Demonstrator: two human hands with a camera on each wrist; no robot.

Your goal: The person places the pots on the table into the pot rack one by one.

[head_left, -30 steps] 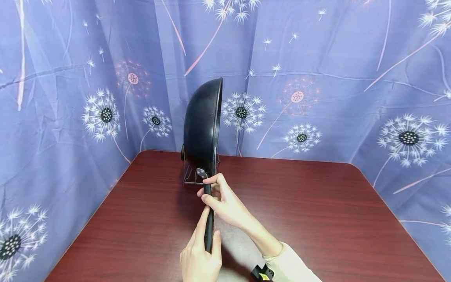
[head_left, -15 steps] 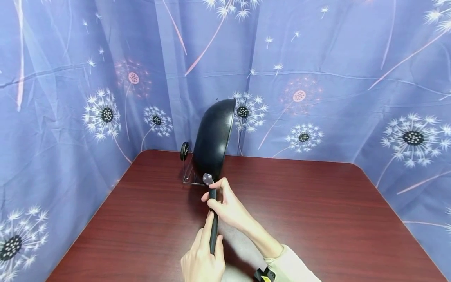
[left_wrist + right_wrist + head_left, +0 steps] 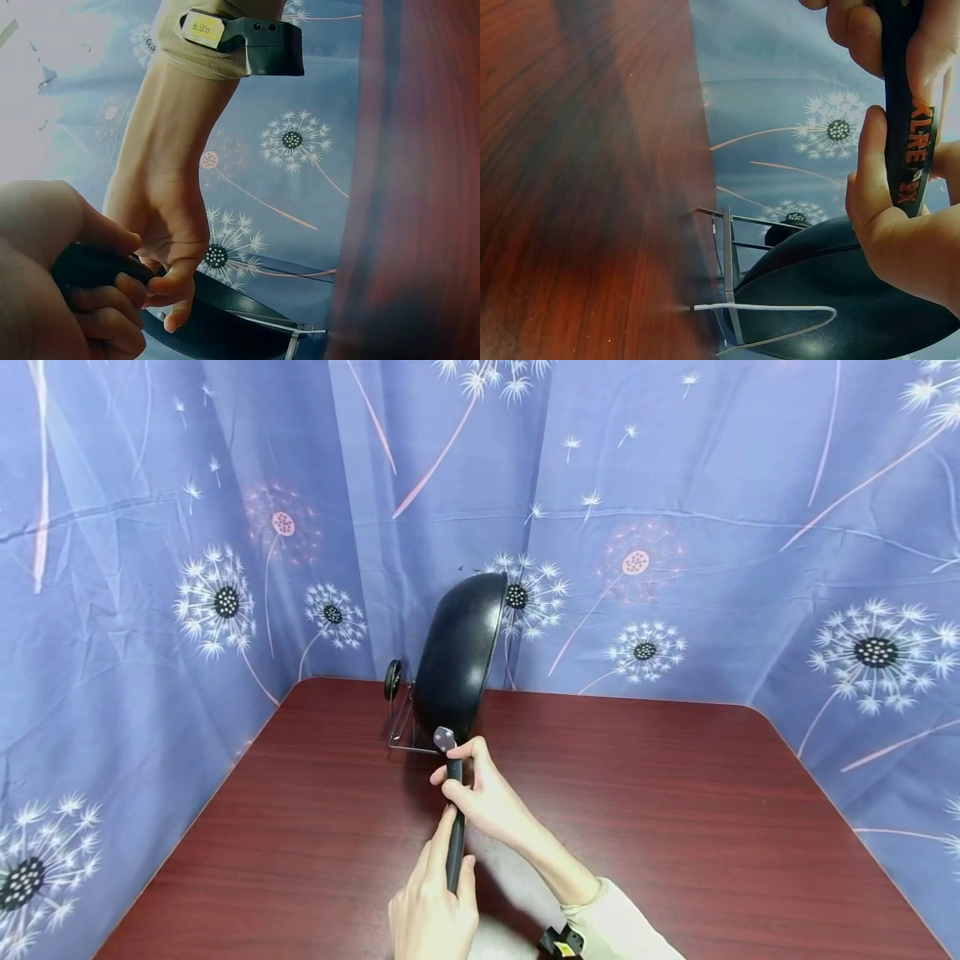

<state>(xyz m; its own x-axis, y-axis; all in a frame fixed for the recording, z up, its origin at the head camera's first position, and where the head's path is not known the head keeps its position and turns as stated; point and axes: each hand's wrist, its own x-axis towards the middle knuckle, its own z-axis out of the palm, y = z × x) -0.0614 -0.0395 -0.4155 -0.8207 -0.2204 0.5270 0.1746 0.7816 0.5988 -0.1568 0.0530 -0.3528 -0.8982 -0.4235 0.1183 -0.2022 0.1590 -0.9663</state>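
A black wok stands on its edge, tilted to the right, with its rounded underside facing left. Its lower edge sits in a wire rack, and wires pass beside the wok's curve in the right wrist view. My left hand grips the rear part of the black handle. Closer to the pan, near the metal bracket, my right hand pinches the same handle between thumb and fingers. In the left wrist view, both hands meet along the handle, and the left palm partly hides it.
A small black disc-shaped part sits at the rack's left side; what it belongs to is unclear. The brown wooden table ends at a blue dandelion-print curtain behind and at both sides.
The wok has come down and shifted right, its top leaning further right. Both hands moved slightly right along with the handle. During the last half second it barely moved.
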